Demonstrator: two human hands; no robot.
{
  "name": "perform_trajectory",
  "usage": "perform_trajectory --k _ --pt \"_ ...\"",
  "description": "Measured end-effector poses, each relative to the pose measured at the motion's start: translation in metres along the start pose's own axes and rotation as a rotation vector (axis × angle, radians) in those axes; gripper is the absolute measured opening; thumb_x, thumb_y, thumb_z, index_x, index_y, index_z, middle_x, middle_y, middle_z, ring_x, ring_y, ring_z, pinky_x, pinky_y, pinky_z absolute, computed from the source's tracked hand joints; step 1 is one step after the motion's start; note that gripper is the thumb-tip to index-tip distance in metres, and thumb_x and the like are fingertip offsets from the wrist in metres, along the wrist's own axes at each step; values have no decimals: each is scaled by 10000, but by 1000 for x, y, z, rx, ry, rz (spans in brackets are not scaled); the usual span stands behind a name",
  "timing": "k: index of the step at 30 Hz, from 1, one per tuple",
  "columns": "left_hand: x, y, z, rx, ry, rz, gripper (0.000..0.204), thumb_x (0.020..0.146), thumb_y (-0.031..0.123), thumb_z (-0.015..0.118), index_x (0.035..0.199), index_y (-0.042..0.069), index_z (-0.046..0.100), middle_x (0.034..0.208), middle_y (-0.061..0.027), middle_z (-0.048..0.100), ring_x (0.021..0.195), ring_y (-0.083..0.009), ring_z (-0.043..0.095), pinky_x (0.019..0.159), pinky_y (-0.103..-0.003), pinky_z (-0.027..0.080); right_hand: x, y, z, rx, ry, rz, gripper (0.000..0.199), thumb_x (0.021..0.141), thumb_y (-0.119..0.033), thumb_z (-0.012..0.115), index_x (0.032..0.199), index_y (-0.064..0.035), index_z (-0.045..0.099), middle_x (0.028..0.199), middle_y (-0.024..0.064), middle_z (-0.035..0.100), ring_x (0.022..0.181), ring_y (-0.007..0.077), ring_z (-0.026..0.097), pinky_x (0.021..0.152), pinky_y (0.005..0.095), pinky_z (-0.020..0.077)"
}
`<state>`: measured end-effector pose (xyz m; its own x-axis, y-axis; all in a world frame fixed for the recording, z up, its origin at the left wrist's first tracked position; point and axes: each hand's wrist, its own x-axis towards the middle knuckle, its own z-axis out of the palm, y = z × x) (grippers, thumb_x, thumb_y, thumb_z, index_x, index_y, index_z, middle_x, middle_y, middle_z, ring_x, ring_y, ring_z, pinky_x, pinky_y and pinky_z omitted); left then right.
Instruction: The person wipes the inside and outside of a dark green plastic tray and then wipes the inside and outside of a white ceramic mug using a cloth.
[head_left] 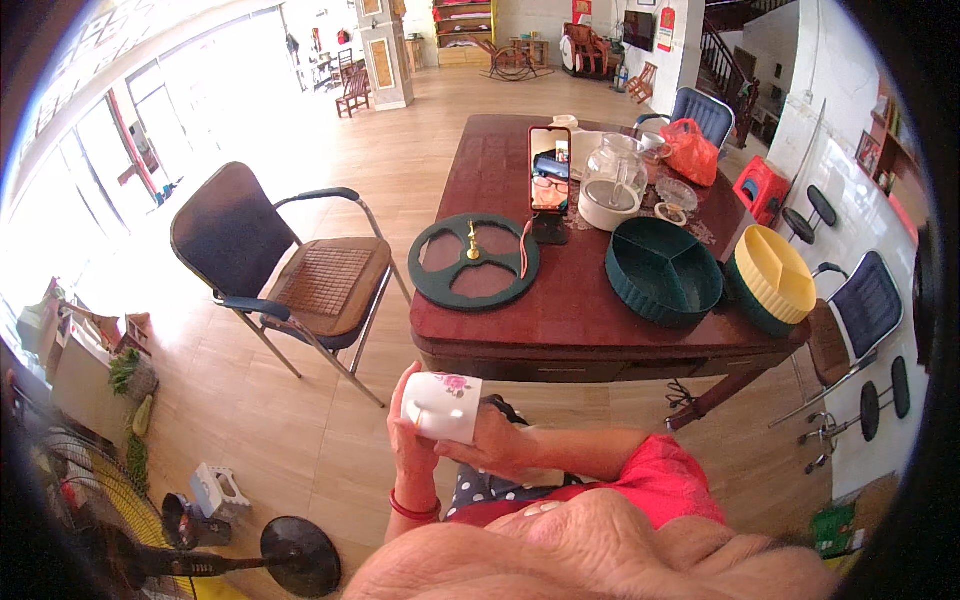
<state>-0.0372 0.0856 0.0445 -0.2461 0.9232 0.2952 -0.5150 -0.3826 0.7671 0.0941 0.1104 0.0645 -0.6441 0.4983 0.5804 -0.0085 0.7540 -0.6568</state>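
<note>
A white ceramic mug (440, 408) with a pink flower print lies tipped on its side above my lap, just short of the table's front edge. My left hand (412, 452) wraps its left end, and my right hand (500, 440) grips the right end, so both hands are closed on it. The mug's inside is hidden from this view. On the table beyond stands a dark green round frame (424, 270) with three openings and a gold-coloured post (473, 245). A pinkish strip (526, 250) rests on its right rim.
The dark red table (560, 325) holds an upright phone (550, 170), a glass jar (612, 185), a green divided tray (663, 270), a yellow divided tray (775, 275) and a red plastic bag (690, 152). An armchair (330, 275) stands left; a fan (300, 557) is at lower left.
</note>
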Motion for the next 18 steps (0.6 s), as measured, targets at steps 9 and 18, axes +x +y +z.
perform_trajectory --k 9,18 --pt "-16 3 5 42 -42 -105 867 735 540 660 1275 -84 396 1010 -166 605 902 -249 617 790 -347 510 -12 -3 0 -144 18 -104 385 760 -208 699 1104 -93 573 1052 111 590 975 301 561 818 407 449" --pt "-23 2 65 87 -208 -110 965 669 591 716 1310 -43 371 1148 -120 559 1025 -194 564 875 -309 453 -56 -27 -41 240 118 163 380 822 -282 645 1124 -67 561 1092 138 577 1017 347 535 884 439 406"
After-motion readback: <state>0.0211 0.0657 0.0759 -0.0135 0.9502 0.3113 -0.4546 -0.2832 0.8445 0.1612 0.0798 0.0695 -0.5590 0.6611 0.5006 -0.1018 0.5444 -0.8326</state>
